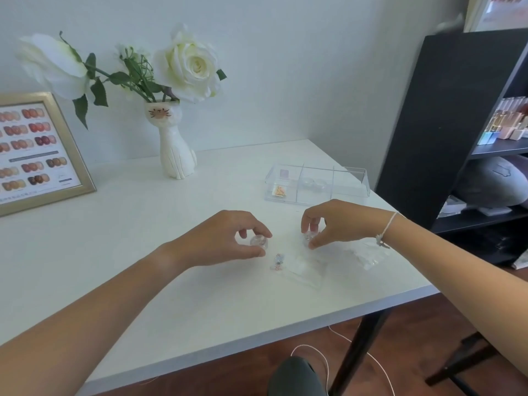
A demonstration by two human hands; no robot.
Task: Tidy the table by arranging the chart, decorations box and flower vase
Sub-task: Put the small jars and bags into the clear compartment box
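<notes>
A gold-framed nail colour chart leans at the back left of the white table. A white cat-shaped vase with white roses stands at the back centre. The clear decorations box with compartments sits at the back right, holding small items. My left hand pinches a small clear round jar just above the tabletop. My right hand grips a second small clear jar, mostly hidden by my fingers. Between the hands lie small charms and clear plastic packets.
More clear packets lie near the table's right edge. A black shelf unit with bottles stands to the right. A white cord trails on the wooden floor under the table. My knee shows below the front edge.
</notes>
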